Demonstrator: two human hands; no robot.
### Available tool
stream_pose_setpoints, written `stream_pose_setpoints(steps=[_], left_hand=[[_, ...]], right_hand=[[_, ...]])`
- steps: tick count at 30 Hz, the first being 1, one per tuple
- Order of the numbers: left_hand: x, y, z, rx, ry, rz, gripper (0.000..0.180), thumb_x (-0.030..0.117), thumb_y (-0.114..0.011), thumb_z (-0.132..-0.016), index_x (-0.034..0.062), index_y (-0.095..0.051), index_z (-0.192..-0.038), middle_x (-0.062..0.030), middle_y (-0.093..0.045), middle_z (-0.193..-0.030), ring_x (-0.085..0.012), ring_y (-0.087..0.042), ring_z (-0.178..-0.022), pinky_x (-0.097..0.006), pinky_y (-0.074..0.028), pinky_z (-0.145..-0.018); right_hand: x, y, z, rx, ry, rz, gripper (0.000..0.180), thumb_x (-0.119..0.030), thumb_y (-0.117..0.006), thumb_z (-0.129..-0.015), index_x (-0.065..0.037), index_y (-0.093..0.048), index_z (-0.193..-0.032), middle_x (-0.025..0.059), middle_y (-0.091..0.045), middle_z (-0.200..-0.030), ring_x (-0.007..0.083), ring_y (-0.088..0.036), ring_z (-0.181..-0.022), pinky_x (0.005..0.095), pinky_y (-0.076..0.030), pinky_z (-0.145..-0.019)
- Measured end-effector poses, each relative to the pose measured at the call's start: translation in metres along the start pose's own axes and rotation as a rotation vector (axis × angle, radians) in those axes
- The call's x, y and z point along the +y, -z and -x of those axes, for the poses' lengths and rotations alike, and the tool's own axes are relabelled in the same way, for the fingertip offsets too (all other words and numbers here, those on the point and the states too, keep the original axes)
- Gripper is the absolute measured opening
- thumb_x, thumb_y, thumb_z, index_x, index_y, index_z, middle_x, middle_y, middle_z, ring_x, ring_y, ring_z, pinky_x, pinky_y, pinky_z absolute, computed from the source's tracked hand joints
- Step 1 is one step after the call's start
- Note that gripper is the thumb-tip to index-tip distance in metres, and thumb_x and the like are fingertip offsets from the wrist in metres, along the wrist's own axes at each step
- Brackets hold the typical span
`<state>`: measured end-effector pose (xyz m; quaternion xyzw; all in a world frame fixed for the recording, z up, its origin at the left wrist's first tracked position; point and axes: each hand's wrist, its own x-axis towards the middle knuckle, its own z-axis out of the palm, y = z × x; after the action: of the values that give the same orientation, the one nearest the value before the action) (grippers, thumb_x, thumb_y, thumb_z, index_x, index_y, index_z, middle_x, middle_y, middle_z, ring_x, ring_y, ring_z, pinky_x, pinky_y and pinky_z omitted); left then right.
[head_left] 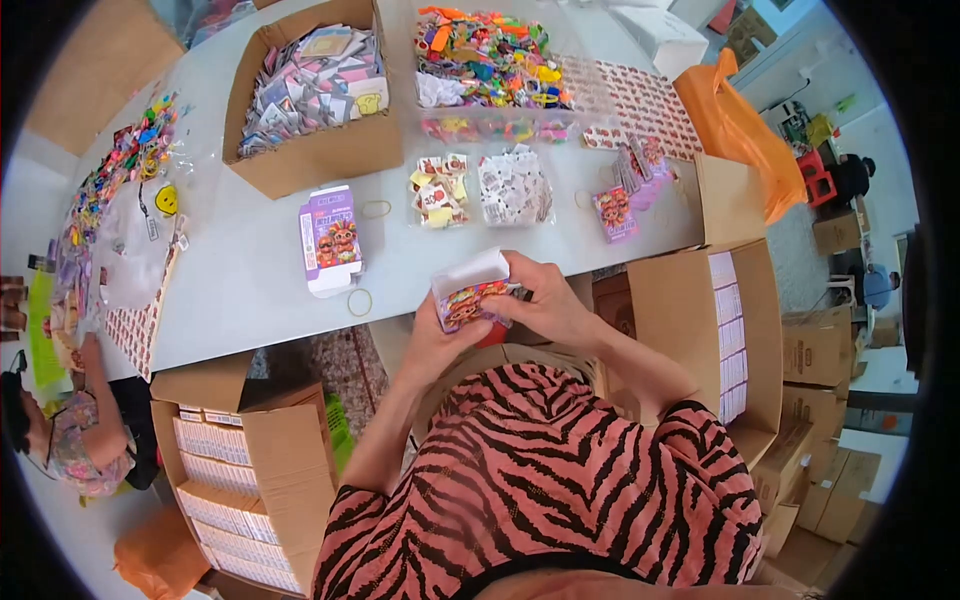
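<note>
Just beyond the table's front edge, a small printed card box [466, 300] in red, orange and purple is between my two hands, its white inner flap raised. My left hand [437, 338] wraps its left and lower side. My right hand [545, 302] grips the right side, thumb across the printed front. Whether loose cards are also in my fingers, I cannot make out. A flattened purple-and-white box [335, 240] with an open flap lies to the left. Farther off are a clear bag of yellow and brown stickers [438, 192] and a bag of black-and-white printed pieces [516, 187].
A carton of small packets [300, 165] and a clear bin of colourful trinkets [510, 120] stand at the back. Purple card packs [615, 215] and rubber bands [359, 303] lie about. Box-filled cartons [290, 470] flank me. Another person [95, 440] works at the far left.
</note>
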<state>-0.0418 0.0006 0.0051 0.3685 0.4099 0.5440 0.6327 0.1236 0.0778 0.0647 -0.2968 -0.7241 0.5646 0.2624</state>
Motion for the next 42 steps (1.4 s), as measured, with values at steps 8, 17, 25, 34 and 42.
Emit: stream_pose_setpoints(steps=[8, 17, 25, 34, 42], left_hand=[[0.002, 0.019, -0.001, -0.007, -0.088, 0.161, 0.030, 0.000, -0.060, -0.085, -0.0041, -0.053, -0.114, -0.0096, -0.062, -0.102, -0.0174, -0.063, -0.088, -0.030, -0.055, -0.078], [-0.001, 0.056, -0.002, 0.184, -0.160, 0.183, 0.026, 0.007, -0.063, -0.085, -0.0016, -0.057, -0.109, -0.0102, -0.065, -0.096, -0.0184, -0.064, -0.088, -0.030, -0.054, -0.075], [0.006, 0.070, 0.009, 0.243, -0.130, 0.205, 0.024, 0.007, -0.065, -0.083, -0.0013, -0.059, -0.105, -0.0102, -0.065, -0.094, -0.0182, -0.063, -0.089, -0.030, -0.053, -0.075], [0.018, 0.095, 0.024, 0.352, -0.193, 0.125, 0.036, -0.002, -0.068, -0.078, -0.0035, -0.057, -0.111, -0.0094, -0.066, -0.099, -0.0158, -0.064, -0.090, -0.028, -0.051, -0.082], [0.019, 0.110, 0.028, 0.422, -0.192, 0.050, 0.039, -0.002, -0.069, -0.075, -0.0044, -0.056, -0.112, -0.0089, -0.065, -0.100, -0.0150, -0.063, -0.091, -0.027, -0.050, -0.082]], right_hand=[[-0.011, -0.017, -0.031, -0.128, -0.090, 0.057, 0.036, -0.014, -0.062, -0.086, 0.000, -0.053, -0.119, 0.0104, -0.059, -0.114, 0.0154, -0.057, -0.103, 0.0325, -0.045, -0.089], [-0.012, -0.005, -0.114, 0.038, 0.137, 0.093, 0.026, -0.009, -0.055, -0.090, -0.002, -0.053, -0.116, 0.0050, -0.057, -0.114, 0.0113, -0.053, -0.105, 0.0283, -0.041, -0.092], [-0.015, 0.029, -0.213, 0.182, 0.229, 0.486, 0.027, -0.009, -0.055, -0.088, -0.003, -0.056, -0.114, 0.0078, -0.063, -0.106, 0.0154, -0.059, -0.097, 0.0321, -0.048, -0.083], [0.024, 0.038, -0.336, -0.066, 0.359, 1.254, 0.047, -0.013, -0.065, -0.076, -0.007, -0.050, -0.120, 0.0164, -0.061, -0.102, 0.0327, -0.055, -0.104, 0.0414, -0.044, -0.088], [0.026, 0.038, -0.368, -0.284, 0.133, 1.491, 0.048, -0.015, -0.070, -0.070, -0.007, -0.054, -0.114, 0.0170, -0.064, -0.086, 0.0339, -0.060, -0.087, 0.0412, -0.048, -0.078]])
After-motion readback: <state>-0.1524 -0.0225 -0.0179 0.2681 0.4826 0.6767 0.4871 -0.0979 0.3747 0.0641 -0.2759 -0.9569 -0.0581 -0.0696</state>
